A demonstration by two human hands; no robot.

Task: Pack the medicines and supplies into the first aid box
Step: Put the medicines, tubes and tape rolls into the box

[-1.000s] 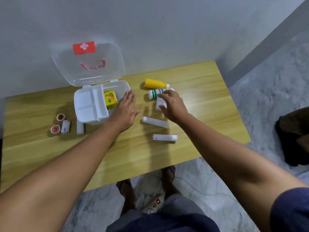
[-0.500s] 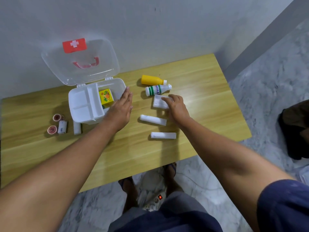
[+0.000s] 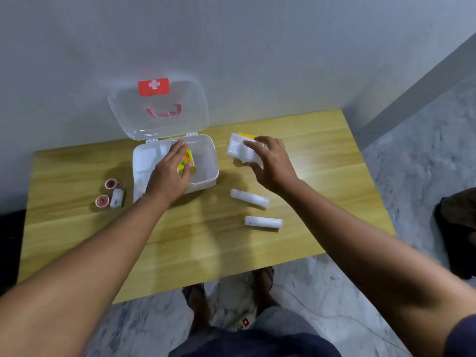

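First aid box (image 3: 206,161) sits at upper centre of the frame on the bench (image 3: 322,176), its clear lid (image 3: 157,119) propped open and bearing a red tag with a white cross (image 3: 153,86); no other writing on it can be read.

At far left lie two pink-cored tape rolls (image 3: 112,183) and a small white roll (image 3: 117,198) with dark print too small to read; they look light and easy to pinch across their width.

The left hand (image 3: 170,173) reaches into the box, fingers curled around a yellow carton (image 3: 186,163) with an orange picture. It looks like stiff, light card, best held by its flat sides.

The right hand (image 3: 270,163) grasps a white packet (image 3: 238,150) by its edge, lifted just right of the box. It seems thin, light and perhaps slippery; its faint print is illegible. A yellow bottle (image 3: 246,135) peeks out behind it.

Two white tubes (image 3: 249,198) lie at centre right and would probably roll if nudged.
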